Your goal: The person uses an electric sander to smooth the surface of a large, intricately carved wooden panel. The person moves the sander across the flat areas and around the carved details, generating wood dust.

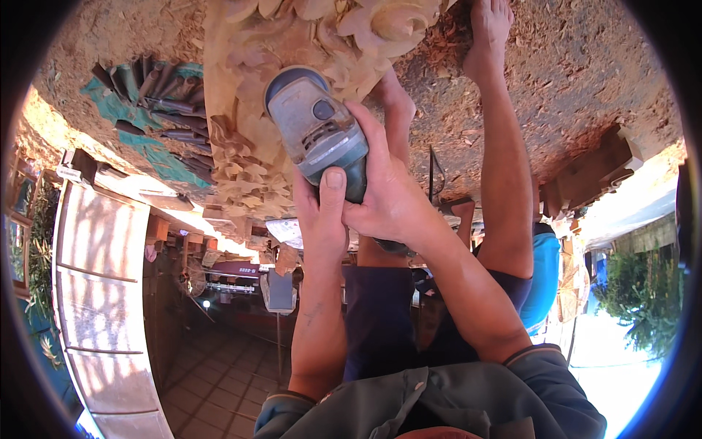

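Observation:
Both of my hands are closed around the body of an angle grinder [311, 121], grey-headed with a dark green body. Its round disc [287, 79] faces away from me, over the pale carved wood [245, 88]. The carving has raised leaf-like and petal-like shapes. My left hand [322, 216] grips the grinder from the left, thumb pressed on top of the housing. My right hand [387, 190] wraps its right side, with the fingers along the head. The grinder hides whether the disc touches the wood. Its rear end shows below my right hand.
Several chisels [179, 121] lie on a green cloth [121, 106] left of the carving. My bare foot [490, 33] rests on chip-covered ground [585, 80]. Wooden blocks [596, 168] lie at the right, and a blue plastic seat [542, 274] is beside my leg.

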